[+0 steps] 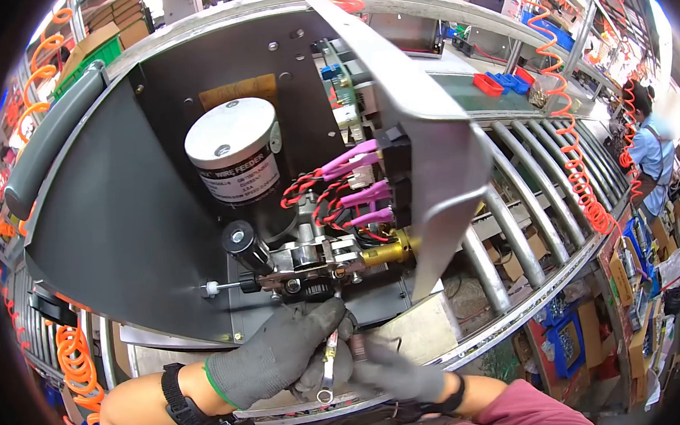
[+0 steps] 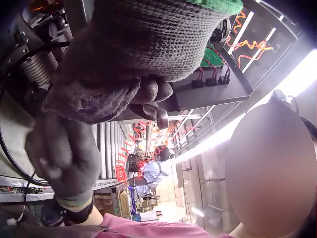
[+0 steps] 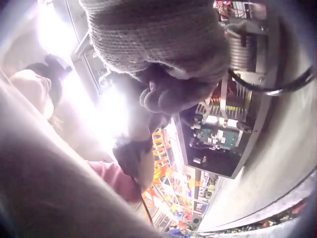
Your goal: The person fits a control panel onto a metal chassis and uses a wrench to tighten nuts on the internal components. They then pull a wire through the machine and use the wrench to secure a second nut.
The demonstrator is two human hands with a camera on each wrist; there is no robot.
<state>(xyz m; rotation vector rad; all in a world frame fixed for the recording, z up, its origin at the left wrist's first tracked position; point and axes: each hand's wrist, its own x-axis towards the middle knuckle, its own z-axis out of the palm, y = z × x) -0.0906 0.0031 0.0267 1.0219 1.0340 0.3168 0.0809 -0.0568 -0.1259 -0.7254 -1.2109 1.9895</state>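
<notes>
In the head view my left hand (image 1: 282, 352), in a grey glove, grips a combination wrench (image 1: 328, 369) with its ring end pointing down towards me. That ring end pokes out past the curled fingers in the left wrist view. Just beyond the hand is a metal wire-feed mechanism (image 1: 312, 261) with a black knob (image 1: 245, 245) and brass fitting (image 1: 385, 252). My gloved right hand (image 1: 396, 371), blurred, sits close beside the left with its fingers bent; I cannot tell whether it holds anything. A brownish ribbed piece (image 1: 358, 348) shows at its fingertips, near a black cable (image 3: 277, 90).
A white-capped motor (image 1: 236, 172) stands inside the dark metal housing (image 1: 98, 204). Purple-sleeved wires (image 1: 366, 191) run to the upright panel (image 1: 446, 159). Conveyor rollers (image 1: 530, 208) lie to the right, beneath orange coiled hoses (image 1: 578, 159). Another person (image 1: 651, 150) stands farther off.
</notes>
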